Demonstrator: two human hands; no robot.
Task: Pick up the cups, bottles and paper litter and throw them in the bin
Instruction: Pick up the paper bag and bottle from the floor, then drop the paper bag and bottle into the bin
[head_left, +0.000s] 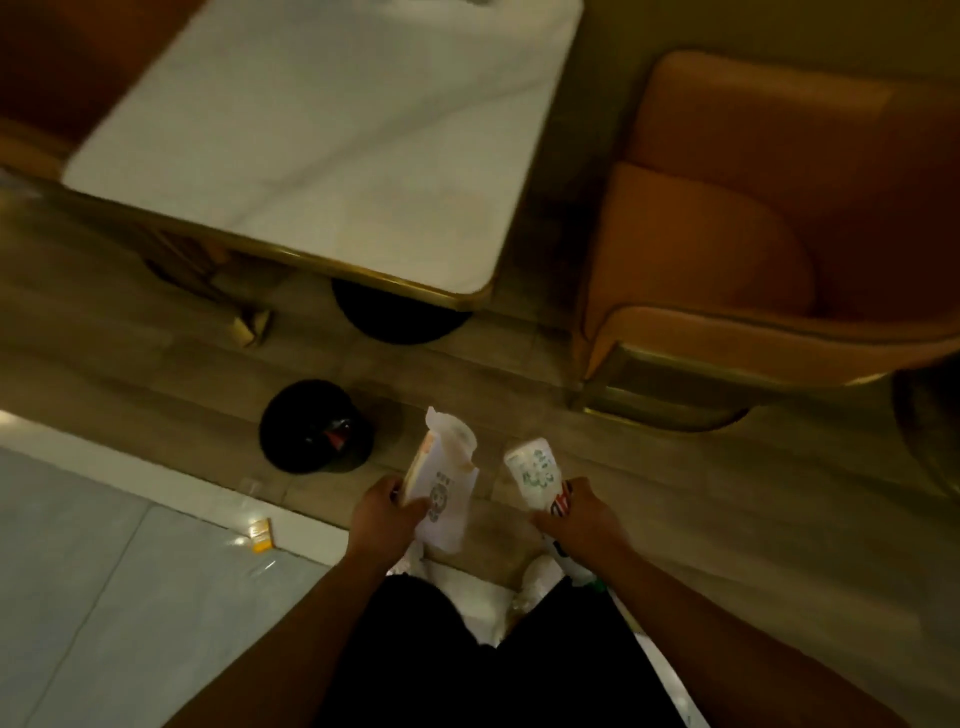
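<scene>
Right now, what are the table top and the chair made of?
The table top looks like polished white marble or a marble-look slab: faint grey veins, slight sheen, and a gold metal-looking edge. The chair looks like smooth orange leather or faux leather, with a soft padded surface and a shiny gold frame below.

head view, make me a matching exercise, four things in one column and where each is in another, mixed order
Things:
1. paper bag
2. printed cup
3. black bin
4. small yellow box

Places:
A. on the pale floor, at the left
B. held in the left hand
C. on the wooden floor, in front of the table
D. held in the right hand

Pairs: 1-B, 2-D, 3-C, 4-A
</scene>
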